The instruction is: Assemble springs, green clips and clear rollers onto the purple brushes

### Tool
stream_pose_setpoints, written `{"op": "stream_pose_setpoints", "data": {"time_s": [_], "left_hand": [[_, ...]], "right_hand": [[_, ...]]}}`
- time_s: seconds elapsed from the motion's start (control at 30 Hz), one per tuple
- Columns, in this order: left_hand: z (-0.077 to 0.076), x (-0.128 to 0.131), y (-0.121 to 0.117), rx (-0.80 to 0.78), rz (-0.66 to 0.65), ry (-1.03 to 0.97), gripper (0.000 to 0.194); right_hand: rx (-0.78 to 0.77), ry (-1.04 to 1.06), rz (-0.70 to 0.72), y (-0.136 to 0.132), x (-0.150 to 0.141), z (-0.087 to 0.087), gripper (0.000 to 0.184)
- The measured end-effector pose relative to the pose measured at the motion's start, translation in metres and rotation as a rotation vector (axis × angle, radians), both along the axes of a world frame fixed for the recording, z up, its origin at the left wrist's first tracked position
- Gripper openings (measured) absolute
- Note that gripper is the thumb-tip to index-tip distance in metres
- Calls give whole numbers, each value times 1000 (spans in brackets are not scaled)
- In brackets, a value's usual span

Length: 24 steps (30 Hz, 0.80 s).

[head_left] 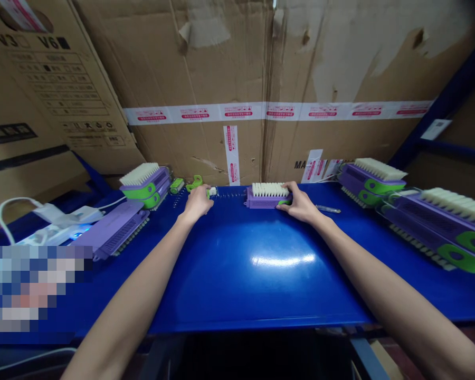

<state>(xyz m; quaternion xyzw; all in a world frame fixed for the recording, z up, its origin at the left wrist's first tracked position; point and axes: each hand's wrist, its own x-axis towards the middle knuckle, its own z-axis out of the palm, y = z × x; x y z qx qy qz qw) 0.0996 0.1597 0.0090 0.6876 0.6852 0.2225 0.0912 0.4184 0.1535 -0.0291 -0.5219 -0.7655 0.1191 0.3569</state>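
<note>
My right hand (300,203) is closed around the right end of a purple brush (266,196) with white bristles facing up and a green part, resting on the blue table (261,269) near the back. My left hand (198,201) reaches to the back left with its fingers curled over a small white piece (212,191). A thin row of small springs (229,194) lies between the two hands. Loose green parts (187,184) lie just behind my left hand.
Stacks of purple and green brushes stand at the left (145,183) and along the right (419,211). A white power strip with cable (59,224) sits far left. A pen (328,209) lies beside my right wrist. Large cardboard boxes (261,79) wall the back.
</note>
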Motion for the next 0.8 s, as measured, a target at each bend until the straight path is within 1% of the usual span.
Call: {"op": "stream_pose_setpoints", "data": {"time_s": [0.1, 0.17, 0.23, 0.33, 0.4, 0.47, 0.57, 0.67, 0.73, 0.8], "left_hand": [[-5, 8, 0, 5, -35, -34, 57], [-10, 15, 0, -5, -86, -67, 56], [-14, 22, 1, -18, -153, -145, 57], [-16, 28, 1, -79, -252, -369, 69], [-14, 30, 0, -147, -277, -550, 73], [-11, 30, -2, -218, -278, -716, 63], [-9, 31, -3, -290, -275, -878, 37], [-14, 33, -1, -270, -228, -904, 20], [-17, 35, 0, -246, -213, -896, 16], [-18, 35, 1, -258, -203, -916, 16]], "right_hand": [[4, -3, 35, -3, -6, 1, 53], [8, 1, 65, -6, -12, 2, 52], [10, 6, 84, -9, -17, 2, 53], [7, 14, 72, -10, -19, 2, 54], [11, 34, 51, -9, -18, 2, 53], [20, 52, 42, -8, -15, 1, 52], [34, 56, 49, -7, -15, 1, 50], [37, 61, 49, -9, -18, 2, 51], [31, 73, 43, -10, -20, 2, 53], [29, 99, 43, -11, -22, 3, 53]]}}
